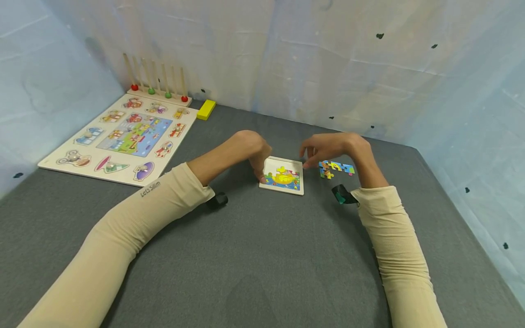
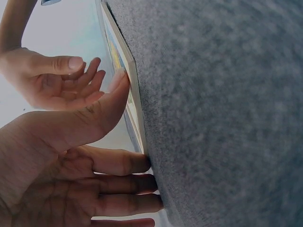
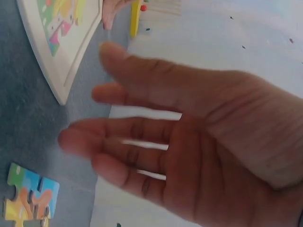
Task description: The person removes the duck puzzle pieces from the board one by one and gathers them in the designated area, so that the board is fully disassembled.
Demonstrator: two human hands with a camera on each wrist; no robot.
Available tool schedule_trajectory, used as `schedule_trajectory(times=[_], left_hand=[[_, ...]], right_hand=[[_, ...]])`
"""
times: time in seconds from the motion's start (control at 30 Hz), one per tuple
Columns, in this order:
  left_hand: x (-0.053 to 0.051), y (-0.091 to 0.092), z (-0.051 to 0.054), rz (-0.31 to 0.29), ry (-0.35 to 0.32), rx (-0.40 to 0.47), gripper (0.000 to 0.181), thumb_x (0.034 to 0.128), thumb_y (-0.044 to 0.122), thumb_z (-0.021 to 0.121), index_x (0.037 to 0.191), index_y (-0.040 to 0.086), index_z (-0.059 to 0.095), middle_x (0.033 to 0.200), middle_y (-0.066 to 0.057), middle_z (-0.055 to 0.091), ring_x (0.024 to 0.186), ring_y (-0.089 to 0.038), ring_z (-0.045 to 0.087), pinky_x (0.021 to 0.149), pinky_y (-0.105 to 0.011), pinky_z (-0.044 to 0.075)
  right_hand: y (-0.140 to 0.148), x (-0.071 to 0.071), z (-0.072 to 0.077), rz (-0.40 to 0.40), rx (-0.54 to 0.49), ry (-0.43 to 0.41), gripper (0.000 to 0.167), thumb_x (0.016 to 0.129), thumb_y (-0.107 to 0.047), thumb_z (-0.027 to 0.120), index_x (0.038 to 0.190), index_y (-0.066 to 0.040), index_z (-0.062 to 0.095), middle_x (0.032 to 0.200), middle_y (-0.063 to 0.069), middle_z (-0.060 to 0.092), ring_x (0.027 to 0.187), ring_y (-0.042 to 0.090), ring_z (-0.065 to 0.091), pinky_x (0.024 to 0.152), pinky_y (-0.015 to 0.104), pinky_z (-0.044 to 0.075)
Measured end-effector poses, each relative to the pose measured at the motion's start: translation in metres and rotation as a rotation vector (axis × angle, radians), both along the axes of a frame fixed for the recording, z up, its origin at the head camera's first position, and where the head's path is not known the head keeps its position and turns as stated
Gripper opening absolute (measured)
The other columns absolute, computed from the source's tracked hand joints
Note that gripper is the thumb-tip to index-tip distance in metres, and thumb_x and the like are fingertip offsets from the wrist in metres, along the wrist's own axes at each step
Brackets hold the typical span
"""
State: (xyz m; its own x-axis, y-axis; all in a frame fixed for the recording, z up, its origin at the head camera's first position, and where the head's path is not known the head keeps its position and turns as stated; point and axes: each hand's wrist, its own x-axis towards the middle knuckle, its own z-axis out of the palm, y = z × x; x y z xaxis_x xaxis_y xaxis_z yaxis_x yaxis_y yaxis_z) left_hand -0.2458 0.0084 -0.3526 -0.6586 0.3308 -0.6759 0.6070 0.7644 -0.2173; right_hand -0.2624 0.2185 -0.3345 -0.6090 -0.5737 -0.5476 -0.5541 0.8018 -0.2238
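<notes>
A small wooden puzzle tray (image 1: 293,165) lies on the grey table, partly filled with joined pieces forming a yellow duck picture (image 1: 284,178). My left hand (image 1: 258,160) is at its left side. In the left wrist view the thumb (image 2: 106,113) rests on the tray's edge (image 2: 136,101), and the other fingers extend down to the table beside it. My right hand (image 1: 328,146) hovers by the tray's right edge, palm bare and fingers relaxed. To the right, partly beneath that hand, lie several loose jigsaw pieces (image 1: 336,167); some of these pieces (image 3: 31,194) appear in the right wrist view.
At the back left lies a large peg puzzle board (image 1: 92,155) with knobbed pieces. Behind it stands a wooden peg rack (image 1: 160,94) with red and green beads. Next to these lies a yellow block (image 1: 206,110). Pale sheeting (image 1: 348,68) hangs behind the table.
</notes>
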Motion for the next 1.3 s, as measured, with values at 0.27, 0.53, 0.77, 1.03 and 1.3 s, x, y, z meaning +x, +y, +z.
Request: schedule_trajectory(times=[0.27,0.53,0.77,1.03,1.3], left_hand=[[0.0,0.004,0.001,-0.019,0.023,-0.007,0.092,0.0907,0.073,0.065,0.158,0.014,0.045,0.163,-0.004,0.048,0.143,-0.023,0.051,0.118,-0.043,0.044],[0.002,0.004,-0.001,0.001,0.031,0.003,0.092,0.0902,0.074,0.064,0.158,0.015,0.045,0.158,-0.002,0.053,0.13,-0.02,0.057,0.109,-0.039,0.048],[0.001,0.003,0.0,-0.021,0.04,0.024,0.082,0.0898,0.072,0.067,0.146,0.013,0.057,0.141,0.0,0.063,0.105,-0.016,0.053,0.095,-0.036,0.048],[0.001,0.001,0.0,-0.014,0.029,0.027,0.084,0.0908,0.071,0.066,0.15,0.013,0.053,0.148,-0.003,0.06,0.116,-0.019,0.057,0.107,-0.04,0.049],[0.0,-0.001,-0.001,-0.002,0.031,0.028,0.081,0.0908,0.071,0.066,0.147,0.014,0.056,0.143,-0.001,0.062,0.11,-0.017,0.056,0.1,-0.037,0.05]], right_hand=[[-0.018,0.003,-0.011,0.053,-0.031,0.034,0.041,0.103,-0.027,0.069,0.138,-0.008,0.061,0.124,0.012,0.068,0.109,0.023,0.066,0.096,0.046,0.053],[-0.04,0.011,-0.024,0.057,-0.007,0.026,0.037,0.098,-0.023,0.076,0.129,-0.007,0.063,0.11,0.009,0.068,0.097,0.021,0.063,0.089,0.039,0.052],[-0.045,0.013,-0.025,0.076,0.004,0.073,0.034,0.093,-0.021,0.082,0.118,-0.007,0.065,0.107,0.008,0.068,0.094,0.021,0.064,0.087,0.038,0.053],[-0.049,0.011,-0.026,0.104,-0.003,0.086,0.032,0.091,-0.02,0.083,0.113,-0.006,0.065,0.101,0.007,0.068,0.088,0.019,0.063,0.083,0.036,0.053],[-0.05,0.009,-0.028,0.105,-0.01,0.095,0.033,0.089,-0.019,0.085,0.111,-0.006,0.064,0.1,0.006,0.069,0.087,0.019,0.064,0.082,0.035,0.053]])
